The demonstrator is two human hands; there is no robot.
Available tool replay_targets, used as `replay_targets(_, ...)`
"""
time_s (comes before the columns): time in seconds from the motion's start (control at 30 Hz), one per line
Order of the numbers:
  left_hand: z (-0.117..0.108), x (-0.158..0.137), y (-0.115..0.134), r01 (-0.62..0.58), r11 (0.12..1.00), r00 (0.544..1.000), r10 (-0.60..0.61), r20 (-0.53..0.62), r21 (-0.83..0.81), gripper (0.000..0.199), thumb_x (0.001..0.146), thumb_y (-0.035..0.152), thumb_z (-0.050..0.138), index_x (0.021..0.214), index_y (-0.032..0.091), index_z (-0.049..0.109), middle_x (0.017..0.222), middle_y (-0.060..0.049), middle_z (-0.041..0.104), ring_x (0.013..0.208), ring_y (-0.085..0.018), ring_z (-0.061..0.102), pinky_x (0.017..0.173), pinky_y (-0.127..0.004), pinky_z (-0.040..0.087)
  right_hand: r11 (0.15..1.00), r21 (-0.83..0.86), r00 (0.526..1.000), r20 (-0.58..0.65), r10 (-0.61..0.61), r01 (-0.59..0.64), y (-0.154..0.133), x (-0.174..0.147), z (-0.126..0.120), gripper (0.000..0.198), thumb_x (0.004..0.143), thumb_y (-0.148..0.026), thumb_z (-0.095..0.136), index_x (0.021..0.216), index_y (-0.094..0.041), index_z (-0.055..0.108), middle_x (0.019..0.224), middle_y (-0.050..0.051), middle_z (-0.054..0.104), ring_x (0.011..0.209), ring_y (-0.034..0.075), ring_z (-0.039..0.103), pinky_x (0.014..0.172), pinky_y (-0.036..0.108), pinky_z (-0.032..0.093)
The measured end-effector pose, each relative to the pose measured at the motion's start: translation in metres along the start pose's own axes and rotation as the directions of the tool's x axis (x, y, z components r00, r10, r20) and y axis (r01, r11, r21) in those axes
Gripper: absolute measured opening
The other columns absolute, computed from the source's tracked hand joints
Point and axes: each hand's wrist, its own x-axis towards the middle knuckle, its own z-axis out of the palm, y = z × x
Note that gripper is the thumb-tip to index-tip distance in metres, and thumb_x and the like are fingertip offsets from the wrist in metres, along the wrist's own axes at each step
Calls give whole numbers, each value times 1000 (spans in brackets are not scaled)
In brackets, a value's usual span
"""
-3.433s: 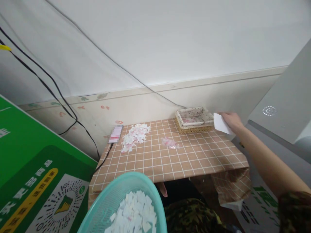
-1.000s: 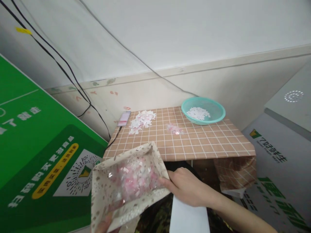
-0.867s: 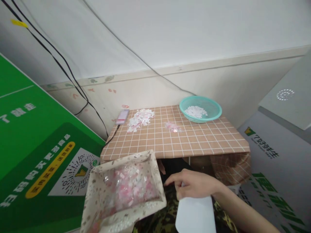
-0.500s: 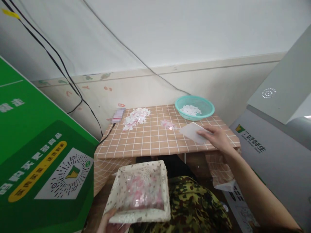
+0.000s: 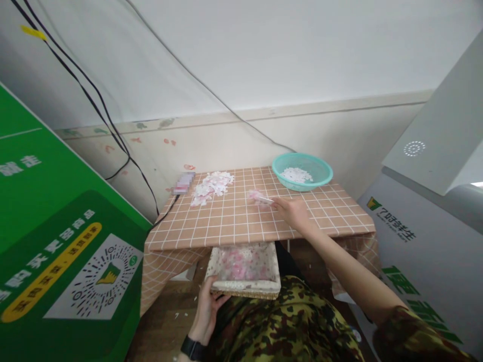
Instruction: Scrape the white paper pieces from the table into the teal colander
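Head view: left hand (image 5: 207, 312) grips the near-left corner of the basket (image 5: 245, 269), held low under the front edge of the table (image 5: 234, 226), over the lap. Basket holds pink scraps. Right hand (image 5: 292, 211) is stretched over the table, fingers closed on a white card (image 5: 266, 200) seen nearly edge-on, its far end touching the pink pile (image 5: 256, 195). Both hands are holding something; neither is open.

White scrap pile (image 5: 212, 183) lies well apart at the back left, beside a small blurred object (image 5: 182, 183) with a cable. Teal bowl (image 5: 302, 171) with white scraps sits at the back right corner. Green sign (image 5: 56, 241) stands on the left, a grey appliance (image 5: 433, 151) on the right.

Progress, as a judgement: some pink is already in the basket, some white in the bowl; the small pink pile and the larger white pile are both on the table, so sorting looks partly done.

Versus half a second ago: the card lay flat, right of the pink pile; now it is tilted and at the pile. The basket has moved from the lap up to the table edge.
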Motion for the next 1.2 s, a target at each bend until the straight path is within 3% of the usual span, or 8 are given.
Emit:
replay_targets(0.2, 11, 15, -4, -69, 997, 996, 67, 66, 25, 25, 71, 36, 63, 90, 20, 57, 85, -4, 63, 71, -19, 63, 74, -44, 54, 996, 87, 996, -94, 12, -4, 4, 44, 3, 35, 92, -43, 43, 103, -24, 70, 81, 7, 73, 70, 21, 65, 60, 27, 37)
replay_targets(0.47, 13, 7, -13, -111, 992, 993, 108, 57, 56, 41, 71, 40, 63, 107, 21, 58, 103, -8, 64, 83, -22, 64, 76, -42, 53, 968, 219, 991, 28, -132, 123, -13, 81, 26, 27, 87, -37, 54, 104, -26, 71, 94, 6, 73, 82, 23, 68, 72, 29, 46)
replay_targets(0.57, 13, -1, -15, -155, 987, 985, 151, 80, 43, 41, 72, 40, 64, 108, 21, 57, 108, -9, 63, 91, -23, 63, 79, -41, 52, 935, 321, 987, 10, -162, 150, -19, 84, 26, 29, 86, -40, 55, 105, -25, 71, 100, 6, 72, 88, 22, 68, 77, 29, 48)
replay_targets(0.7, 13, 0, -17, -139, 989, 989, 137, 46, 47, 45, 72, 40, 64, 112, 21, 56, 109, -9, 63, 91, -23, 63, 78, -40, 52, 900, 405, 973, 92, -212, 158, -13, 94, 18, 29, 82, -39, 60, 104, -23, 72, 100, 5, 72, 86, 21, 67, 76, 28, 48)
replay_targets(0.83, 12, 9, -20, -128, 991, 992, 128, 18, 45, 45, 70, 39, 64, 110, 20, 57, 107, -10, 64, 86, -23, 64, 76, -41, 53, 923, 379, 985, 126, -116, 60, 2, 117, 16, 33, 82, -40, 60, 107, -21, 71, 95, 6, 73, 79, 20, 67, 71, 27, 47)
replay_targets(0.97, 13, 14, -21, -127, 991, 992, 127, 0, 45, 46, 70, 39, 63, 112, 21, 56, 108, -10, 64, 86, -23, 64, 74, -40, 53, 962, 271, 988, 145, -58, 16, 6, 132, 25, 32, 81, -39, 61, 107, -22, 70, 98, 6, 72, 87, 22, 67, 74, 28, 46)
replay_targets(1.1, 14, 16, -20, -94, 994, 995, 95, -17, 59, 50, 71, 41, 62, 116, 22, 53, 110, -11, 63, 85, -24, 64, 73, -41, 54, 972, 226, 986, 137, -94, 61, -6, 127, 32, 31, 83, -41, 58, 108, -24, 70, 101, 6, 72, 91, 22, 66, 77, 28, 45)
replay_targets(1.2, 13, 17, -21, -87, 993, 996, 88, -11, 79, 50, 71, 43, 61, 116, 21, 54, 109, -11, 63, 86, -24, 64, 74, -40, 54, 974, 200, 988, 83, -129, 110, -14, 115, 23, 32, 87, -41, 52, 110, -25, 69, 99, 6, 72, 89, 21, 66, 76, 27, 44)
